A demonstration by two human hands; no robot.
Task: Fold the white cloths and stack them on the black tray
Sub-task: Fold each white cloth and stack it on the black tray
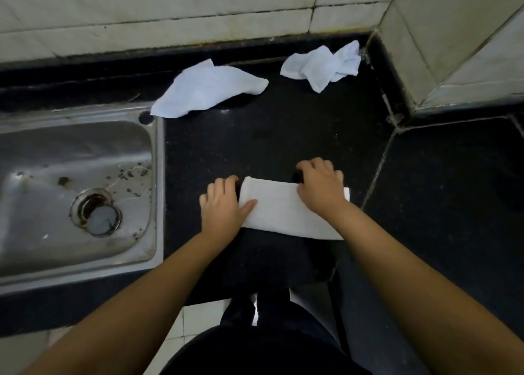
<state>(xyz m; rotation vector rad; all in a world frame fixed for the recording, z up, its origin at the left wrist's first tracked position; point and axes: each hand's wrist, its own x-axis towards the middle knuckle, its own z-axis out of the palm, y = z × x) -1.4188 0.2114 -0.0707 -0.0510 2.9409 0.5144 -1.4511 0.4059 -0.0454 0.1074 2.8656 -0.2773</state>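
A white cloth (283,210), folded into a long flat rectangle, lies on the black counter near its front edge. My left hand (224,204) holds its left end, thumb on top and fingers curled down beside the edge. My right hand (320,187) grips the right end with fingers curled over the far edge. Just in front of the cloth is a darker flat patch that may be the black tray (283,258); it is hard to tell from the counter. Two more white cloths lie crumpled at the back: one at centre left (207,91), one at right (323,65).
A steel sink (76,193) with a drain is sunk into the counter on the left. Tiled walls close off the back and the right corner. The black counter (283,136) stretches between the hands and the crumpled cloths, and goes on to the right.
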